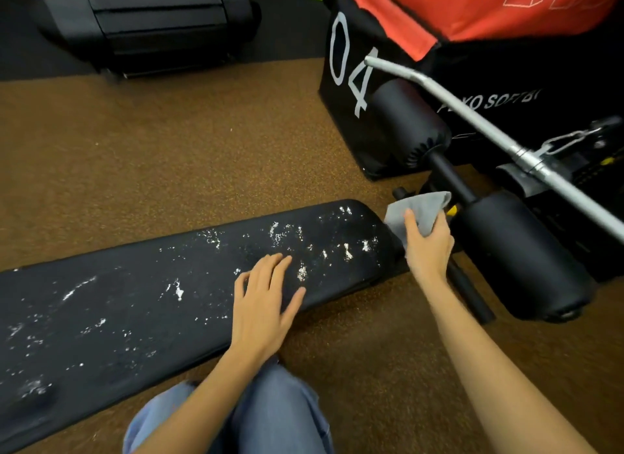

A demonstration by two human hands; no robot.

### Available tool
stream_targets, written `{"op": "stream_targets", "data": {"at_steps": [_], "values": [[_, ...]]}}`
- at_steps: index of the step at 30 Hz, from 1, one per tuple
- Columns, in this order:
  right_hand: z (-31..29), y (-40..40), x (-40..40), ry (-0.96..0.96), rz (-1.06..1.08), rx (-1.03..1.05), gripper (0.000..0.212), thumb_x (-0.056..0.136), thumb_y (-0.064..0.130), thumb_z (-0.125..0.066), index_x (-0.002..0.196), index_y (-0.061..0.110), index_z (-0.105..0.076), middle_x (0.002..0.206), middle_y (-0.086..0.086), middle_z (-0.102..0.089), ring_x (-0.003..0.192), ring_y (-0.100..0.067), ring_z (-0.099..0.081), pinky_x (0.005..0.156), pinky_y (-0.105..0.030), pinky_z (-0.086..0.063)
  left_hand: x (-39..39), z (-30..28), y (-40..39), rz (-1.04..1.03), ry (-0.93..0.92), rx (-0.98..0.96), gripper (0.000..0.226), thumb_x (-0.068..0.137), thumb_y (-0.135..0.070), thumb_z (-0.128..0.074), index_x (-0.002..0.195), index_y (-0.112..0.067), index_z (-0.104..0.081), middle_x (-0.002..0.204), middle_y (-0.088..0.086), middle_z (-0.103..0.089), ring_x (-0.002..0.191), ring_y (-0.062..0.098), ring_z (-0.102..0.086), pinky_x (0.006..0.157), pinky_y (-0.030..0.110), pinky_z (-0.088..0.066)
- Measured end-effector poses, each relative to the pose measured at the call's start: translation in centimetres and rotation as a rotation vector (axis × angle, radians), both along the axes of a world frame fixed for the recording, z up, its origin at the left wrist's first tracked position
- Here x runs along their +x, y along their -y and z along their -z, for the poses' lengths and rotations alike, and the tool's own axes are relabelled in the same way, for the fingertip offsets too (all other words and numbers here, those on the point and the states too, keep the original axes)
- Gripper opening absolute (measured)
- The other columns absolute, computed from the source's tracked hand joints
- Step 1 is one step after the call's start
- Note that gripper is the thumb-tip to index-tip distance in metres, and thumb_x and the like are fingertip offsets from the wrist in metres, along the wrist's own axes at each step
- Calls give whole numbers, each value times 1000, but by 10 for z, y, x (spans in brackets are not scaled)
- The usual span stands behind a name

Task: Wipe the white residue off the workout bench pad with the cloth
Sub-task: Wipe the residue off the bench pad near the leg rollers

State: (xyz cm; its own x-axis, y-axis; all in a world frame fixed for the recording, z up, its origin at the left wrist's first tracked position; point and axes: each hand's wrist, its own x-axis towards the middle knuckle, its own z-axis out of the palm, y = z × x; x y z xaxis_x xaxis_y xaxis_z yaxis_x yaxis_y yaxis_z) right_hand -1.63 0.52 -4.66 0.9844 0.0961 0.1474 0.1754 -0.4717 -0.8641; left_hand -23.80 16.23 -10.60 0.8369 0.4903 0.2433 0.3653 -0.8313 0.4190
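Note:
A long black bench pad (128,305) runs from the lower left to the middle right, speckled with white residue (324,247) along its whole top. My left hand (263,305) lies flat on the pad's near edge, fingers spread, holding nothing. My right hand (427,247) hovers just past the pad's right end and grips a bunched grey cloth (420,210). The cloth is off the pad, beside its rounded end.
Two black foam rollers (520,251) on a bar stand right of the pad. A silver curl bar (472,119) crosses above them. A black and red plyo box (371,92) marked 04 sits behind. Brown speckled floor (169,156) surrounds the bench. My jeans-clad knees (263,413) are below.

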Motion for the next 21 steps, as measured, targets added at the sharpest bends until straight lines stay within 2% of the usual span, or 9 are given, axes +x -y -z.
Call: {"op": "stream_targets", "data": {"at_steps": [2,3,5,7,8,10,13,16,21], "values": [[6,-3,4,131,-16,-61,46,97,27,-58,135,5,-47,112,-1,-62,99,-8,-56,80,-4,-38,-1,6,0,48,-34,78,63,94,-58,-43,143,-18,-46,148,0,-45,141,19,-37,112,43,-22],[13,-4,6,154,-39,-124,45,97,29,-58,133,5,-46,112,-6,-64,96,-14,-60,79,-9,-43,0,8,-1,63,-67,114,68,92,-61,-43,145,-18,-45,151,1,-43,143,19,-34,113,46,-23],[36,-5,12,130,-116,-309,43,96,38,-55,125,8,-45,106,-16,-67,93,-29,-66,79,-36,-54,1,15,-4,82,-137,174,78,90,-67,-43,148,-15,-40,155,3,-38,145,21,-30,114,50,-22],[55,-3,14,91,-245,-481,41,94,47,-53,115,12,-45,100,-14,-65,89,-32,-65,75,-45,-54,-4,23,-8,98,-177,222,85,89,-70,-41,151,-13,-34,158,4,-32,147,22,-27,116,52,-20],[62,-2,13,95,-307,-525,40,93,48,-53,112,14,-46,102,-12,-64,92,-29,-64,79,-47,-53,-8,27,-10,100,-182,250,86,89,-71,-40,152,-12,-32,159,5,-29,147,23,-26,116,53,-19],[71,-4,11,108,-427,-532,35,93,46,-56,115,20,-47,124,-6,-61,112,-24,-59,101,-48,-44,-14,33,-17,79,-187,299,88,89,-71,-39,152,-11,-30,160,6,-27,147,23,-26,117,55,-17],[82,-14,10,44,-564,-580,53,96,54,-48,143,36,-32,159,6,-23,148,-14,-18,122,-44,-9,-20,35,-26,25,-230,301,97,84,-78,-39,152,-10,-29,160,7,-26,148,24,-24,117,58,-14],[96,-25,3,155,-564,-726,66,94,67,-30,153,42,-16,162,10,4,149,-10,8,121,-39,3,-20,36,-26,-4,-266,268,100,81,-82,-40,151,-10,-33,159,8,-29,147,26,-25,117,60,-14],[108,5,-29,249,-711,-530,52,102,36,-35,153,28,-26,161,11,-18,150,-10,-8,121,-48,-14,-21,38,-24,-37,-259,259,101,77,-84,-44,149,-13,-39,157,8,-33,145,32,-28,114,63,-15]]}}
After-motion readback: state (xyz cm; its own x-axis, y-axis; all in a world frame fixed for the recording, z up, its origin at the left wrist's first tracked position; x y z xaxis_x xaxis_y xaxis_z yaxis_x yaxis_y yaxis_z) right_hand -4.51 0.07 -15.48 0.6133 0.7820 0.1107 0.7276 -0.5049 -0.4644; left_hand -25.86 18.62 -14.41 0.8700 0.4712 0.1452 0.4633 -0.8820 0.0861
